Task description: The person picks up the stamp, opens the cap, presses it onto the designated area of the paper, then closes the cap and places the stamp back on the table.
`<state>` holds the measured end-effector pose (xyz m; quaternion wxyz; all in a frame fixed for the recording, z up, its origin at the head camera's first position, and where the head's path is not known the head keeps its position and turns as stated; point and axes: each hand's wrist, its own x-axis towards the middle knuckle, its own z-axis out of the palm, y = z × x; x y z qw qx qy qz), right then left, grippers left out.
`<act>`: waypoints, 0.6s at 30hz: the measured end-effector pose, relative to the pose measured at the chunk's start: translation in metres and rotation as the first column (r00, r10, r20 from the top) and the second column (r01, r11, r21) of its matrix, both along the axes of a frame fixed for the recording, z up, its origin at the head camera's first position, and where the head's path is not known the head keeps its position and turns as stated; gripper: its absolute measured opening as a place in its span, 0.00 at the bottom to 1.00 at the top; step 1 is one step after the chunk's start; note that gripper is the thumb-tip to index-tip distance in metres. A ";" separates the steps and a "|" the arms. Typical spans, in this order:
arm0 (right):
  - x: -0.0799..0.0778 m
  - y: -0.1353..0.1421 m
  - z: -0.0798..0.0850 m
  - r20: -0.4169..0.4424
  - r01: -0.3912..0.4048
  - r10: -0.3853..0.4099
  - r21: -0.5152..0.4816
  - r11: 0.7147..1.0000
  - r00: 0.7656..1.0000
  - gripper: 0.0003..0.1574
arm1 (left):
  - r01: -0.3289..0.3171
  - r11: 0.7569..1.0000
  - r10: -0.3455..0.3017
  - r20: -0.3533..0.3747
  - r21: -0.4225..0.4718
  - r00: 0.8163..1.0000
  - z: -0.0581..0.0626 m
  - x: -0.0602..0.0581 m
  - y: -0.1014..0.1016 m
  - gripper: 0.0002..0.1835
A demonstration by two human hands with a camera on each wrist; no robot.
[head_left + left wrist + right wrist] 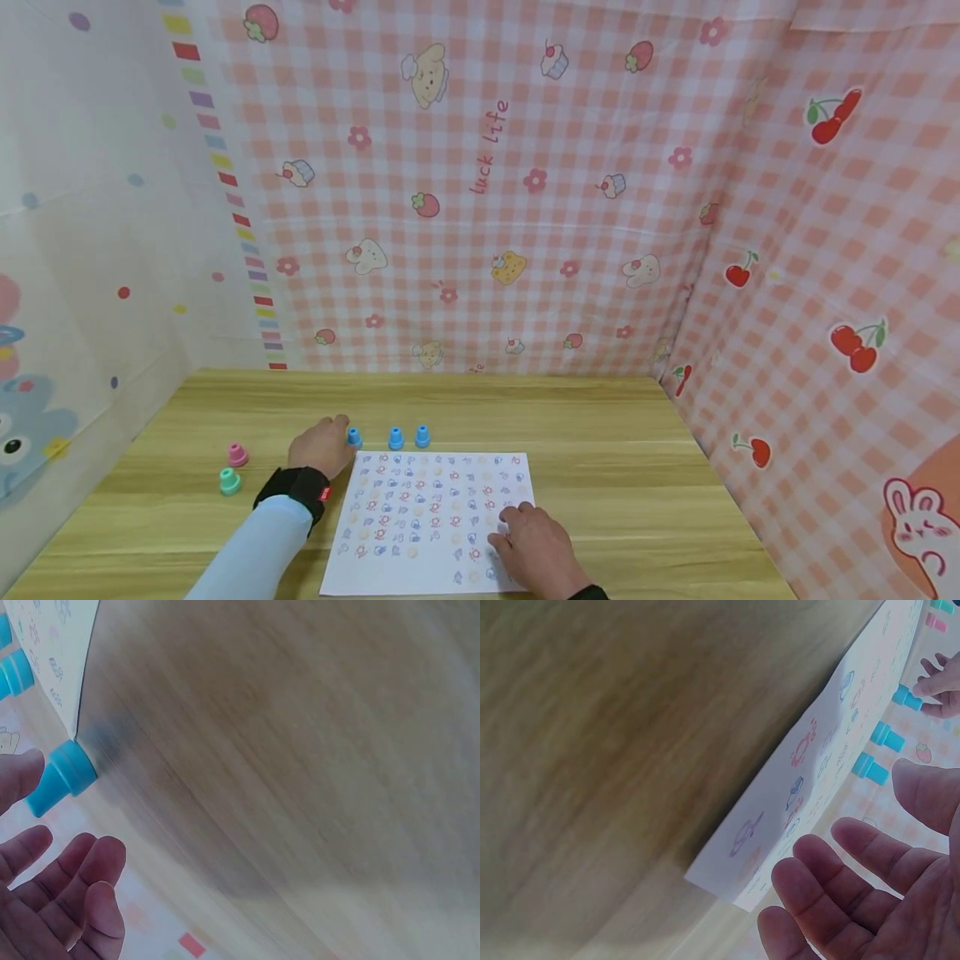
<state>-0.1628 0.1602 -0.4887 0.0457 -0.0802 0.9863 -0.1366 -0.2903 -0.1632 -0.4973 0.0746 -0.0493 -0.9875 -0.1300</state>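
A white sheet of paper (405, 575) lies on the table, covered in rows of small blue, red, orange and purple stamped prints. At its far left corner a blue stamp (354, 437) stands upright. Beside that stamp is my left hand (324, 448); in the left wrist view its thumb and loosely bent fingers (105, 859) are spread around the blue stamp (71, 769), with a gap showing. Over the sheet's right side lies my right hand (542, 546), fingers relaxed and holding nothing, hiding some prints. Its palm and fingers (810, 900) show in the right wrist view.
Two more blue stamps (396, 438) (423, 436) stand along the sheet's far edge. To the left of my left hand are a pink stamp (237, 454) and a green stamp (229, 481). Patterned cloth (465, 250) hangs behind the wooden table (637, 483) and at both sides.
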 end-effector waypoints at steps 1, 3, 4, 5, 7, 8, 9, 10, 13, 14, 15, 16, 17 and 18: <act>0.000 0.000 0.000 -0.003 -0.002 0.002 0.000 1.000 1.000 0.21 | 0.003 1.000 -0.003 0.000 -0.003 1.000 0.000 0.000 0.001 0.25; 0.000 0.000 -0.001 -0.008 -0.004 0.004 -0.001 1.000 1.000 0.21 | 0.008 1.000 -0.008 -0.001 -0.006 1.000 0.000 0.000 0.002 0.25; 0.000 0.000 -0.001 -0.009 -0.005 0.005 -0.001 1.000 1.000 0.21 | 0.010 1.000 -0.010 -0.001 -0.010 1.000 0.000 0.000 0.003 0.25; 0.000 0.001 -0.001 -0.010 -0.005 0.005 0.000 1.000 1.000 0.21 | 0.012 1.000 -0.012 -0.002 -0.013 1.000 0.001 0.000 0.003 0.25; 0.000 0.001 -0.001 -0.011 -0.006 0.006 0.002 1.000 1.000 0.21 | 0.015 1.000 -0.015 -0.002 -0.019 1.000 0.001 0.000 0.004 0.24; 0.000 0.001 -0.002 -0.010 -0.006 0.006 0.003 1.000 1.000 0.21 | 0.019 1.000 -0.019 -0.004 -0.024 1.000 0.001 0.000 0.004 0.23; 0.000 0.001 -0.002 -0.007 -0.005 0.005 0.004 1.000 1.000 0.21 | 0.023 0.999 -0.023 -0.007 -0.032 1.000 0.001 -0.001 0.004 0.22; 0.000 0.001 -0.002 -0.004 -0.004 0.004 0.005 1.000 1.000 0.21 | 0.027 0.999 -0.027 -0.011 -0.038 1.000 0.000 -0.001 0.004 0.22; -0.001 0.001 -0.002 0.002 -0.001 0.001 0.006 1.000 1.000 0.21 | 0.039 0.998 -0.040 -0.030 -0.054 0.999 -0.003 -0.002 0.004 0.20; -0.001 0.001 -0.002 0.003 0.000 0.000 0.007 1.000 1.000 0.21 | 0.043 0.997 -0.045 -0.038 -0.058 0.998 -0.003 -0.003 0.004 0.20; -0.001 0.001 -0.002 0.004 0.001 -0.001 0.006 1.000 1.000 0.21 | 0.047 0.997 -0.050 -0.045 -0.063 0.998 -0.004 -0.004 0.004 0.20; -0.001 0.001 -0.002 0.002 0.001 -0.001 0.007 1.000 1.000 0.21 | 0.049 0.997 -0.053 -0.051 -0.064 0.997 -0.005 -0.004 0.004 0.21; 0.000 0.001 -0.002 0.000 0.000 0.000 0.007 1.000 1.000 0.21 | 0.053 0.996 -0.057 -0.056 -0.067 0.997 -0.006 -0.005 0.004 0.21; 0.000 0.001 -0.002 -0.002 0.000 0.000 0.007 1.000 1.000 0.21 | 0.058 0.996 -0.062 -0.058 -0.069 0.996 -0.006 -0.006 0.004 0.22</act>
